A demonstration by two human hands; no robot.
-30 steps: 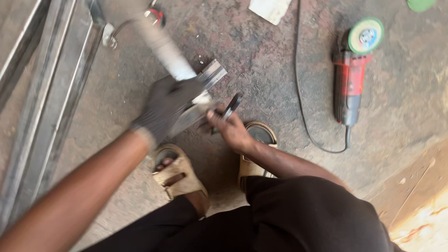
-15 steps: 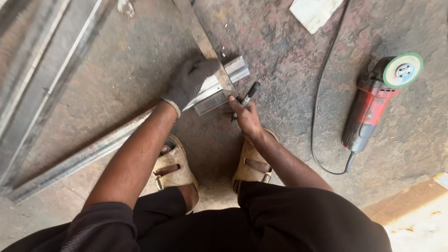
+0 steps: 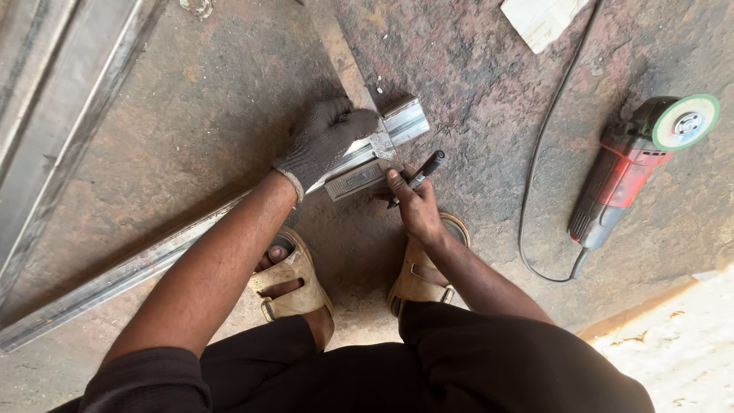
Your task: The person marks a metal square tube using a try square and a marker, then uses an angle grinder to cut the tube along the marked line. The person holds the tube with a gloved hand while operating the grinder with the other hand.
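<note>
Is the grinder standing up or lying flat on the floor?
Lying flat: the grinder rests on its side on the floor, disc up-right, untouched by either hand.

Stained concrete floor point(image 3: 229, 99), sunlit corner

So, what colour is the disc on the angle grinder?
Green, with a silver metal centre; the angle grinder has a red body. The head view shows the disc clearly.

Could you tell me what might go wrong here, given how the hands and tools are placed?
The bare right hand, holding a black marker, rests beside the cut end of the metal bar, whose edge may be sharp. The angle grinder lies close with its cord looping near the sandalled foot, so it could snag.
</note>
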